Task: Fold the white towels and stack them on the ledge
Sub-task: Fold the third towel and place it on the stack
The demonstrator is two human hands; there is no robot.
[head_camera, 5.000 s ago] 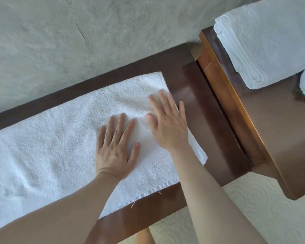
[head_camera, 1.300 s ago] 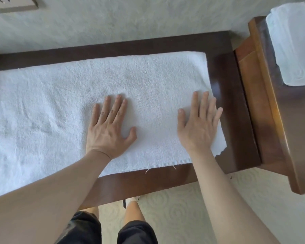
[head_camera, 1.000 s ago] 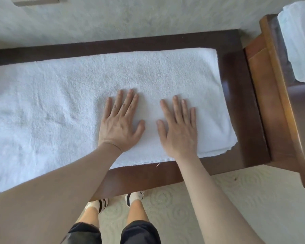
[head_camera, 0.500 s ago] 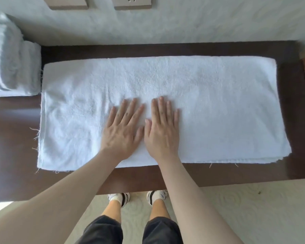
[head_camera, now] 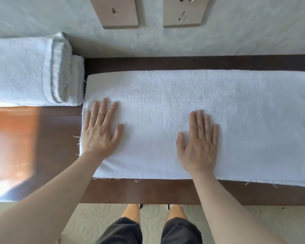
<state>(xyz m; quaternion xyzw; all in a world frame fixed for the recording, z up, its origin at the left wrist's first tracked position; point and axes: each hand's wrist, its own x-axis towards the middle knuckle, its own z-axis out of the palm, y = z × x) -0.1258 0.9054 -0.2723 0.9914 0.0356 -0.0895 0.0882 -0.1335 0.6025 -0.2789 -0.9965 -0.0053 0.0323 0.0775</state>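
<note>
At far left, folded towels [head_camera: 25, 71] sit stacked on the dark bench [head_camera: 148, 191]. Beside them we press our left hand [head_camera: 100, 132], then right hand [head_camera: 199, 143], fingers flat and released, on the long towel [head_camera: 165, 95] running left to right.

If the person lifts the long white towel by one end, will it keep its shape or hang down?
The long white towel would probably sag: it is soft terry lying flat under the left hand and right hand. Its stacked layers, visible along the near edge, may slip apart. On the polished wooden ledge it likely slides easily.
</note>
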